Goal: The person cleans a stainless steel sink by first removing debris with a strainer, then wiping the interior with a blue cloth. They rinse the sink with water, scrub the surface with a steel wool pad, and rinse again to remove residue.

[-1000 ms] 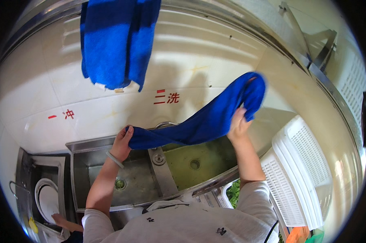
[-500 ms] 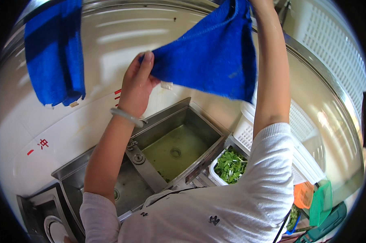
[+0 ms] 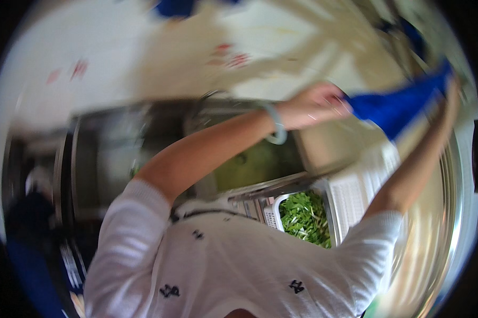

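Note:
A blue cloth (image 3: 395, 108) hangs stretched between my two hands at the upper right, blurred by motion. My left hand (image 3: 323, 105), with a pale bangle at the wrist, pinches its left end. Farther right, my right hand (image 3: 452, 93) is at the raised other end; its fingers are smeared, but the cloth runs taut into it. Below the cloth stands a white perforated basket (image 3: 350, 201). Beside that basket is a white container (image 3: 271, 216) filled with green leafy vegetables (image 3: 305, 217).
Steel sinks (image 3: 82, 159) run along the tiled wall; the right basin (image 3: 249, 175) holds greenish water. Another blue cloth (image 3: 175, 7) hangs at the top edge. A person in dark clothes (image 3: 29, 228) is at the lower left. A metal rail curves along the right side.
Both hands have swung right with the blue cloth, and the left arm now reaches across the sinks. The view has turned, and a person has come into it at the lower left.

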Available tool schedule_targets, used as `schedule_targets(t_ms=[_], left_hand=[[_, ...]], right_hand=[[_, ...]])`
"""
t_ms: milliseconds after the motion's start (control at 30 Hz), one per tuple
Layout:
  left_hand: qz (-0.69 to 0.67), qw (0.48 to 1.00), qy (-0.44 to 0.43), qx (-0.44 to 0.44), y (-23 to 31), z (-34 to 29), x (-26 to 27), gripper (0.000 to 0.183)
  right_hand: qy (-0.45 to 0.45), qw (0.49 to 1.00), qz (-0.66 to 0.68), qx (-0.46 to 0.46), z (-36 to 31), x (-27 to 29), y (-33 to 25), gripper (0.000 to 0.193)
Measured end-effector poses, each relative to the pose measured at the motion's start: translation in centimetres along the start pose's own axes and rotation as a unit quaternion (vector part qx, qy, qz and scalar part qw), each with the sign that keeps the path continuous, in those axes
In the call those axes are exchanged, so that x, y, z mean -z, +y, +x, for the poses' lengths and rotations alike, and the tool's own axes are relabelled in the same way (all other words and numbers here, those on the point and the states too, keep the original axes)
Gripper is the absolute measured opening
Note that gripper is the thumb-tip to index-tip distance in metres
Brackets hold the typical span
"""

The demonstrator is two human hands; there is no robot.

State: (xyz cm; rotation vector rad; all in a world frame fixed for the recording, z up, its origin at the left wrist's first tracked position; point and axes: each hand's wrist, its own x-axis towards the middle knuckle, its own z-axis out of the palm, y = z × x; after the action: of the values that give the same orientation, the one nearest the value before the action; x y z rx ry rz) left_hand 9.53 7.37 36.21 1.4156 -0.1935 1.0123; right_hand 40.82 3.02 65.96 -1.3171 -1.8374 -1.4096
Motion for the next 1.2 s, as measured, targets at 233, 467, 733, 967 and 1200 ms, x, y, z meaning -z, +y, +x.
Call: schedule_targets(t_ms=[233, 467, 733, 967, 1200], left_hand=[[0.294, 0.895, 0.167, 0.292, -8.3, -24.0, 8.5, 0.025], [0.627, 0.292, 0.602, 0.400, -8.0, -53.0, 12.3, 0.030], [0.200, -0.039, 0.931, 0.302, -5.0, -62.7, 17.6, 0.065], [0.133, -0.097, 0.911, 0.378, -2.1, -57.5, 18.7, 0.059], [0.140, -0.163, 0.869, 0.447, -2.4, -57.9, 19.8, 0.061]], right_hand=[[0.338, 0.813, 0.301, -0.366, -16.9, -3.7, -21.3, 0.037], [-0.328, 0.714, 0.531, -0.316, -37.0, -17.2, -50.4, 0.034], [-0.664, 0.497, 0.545, 0.124, -42.8, -25.6, -75.7, 0.033], [-0.646, 0.543, 0.441, 0.306, -45.2, -30.7, -89.8, 0.035], [-0.555, 0.388, 0.636, 0.370, -49.1, -28.4, -101.0, 0.040]])
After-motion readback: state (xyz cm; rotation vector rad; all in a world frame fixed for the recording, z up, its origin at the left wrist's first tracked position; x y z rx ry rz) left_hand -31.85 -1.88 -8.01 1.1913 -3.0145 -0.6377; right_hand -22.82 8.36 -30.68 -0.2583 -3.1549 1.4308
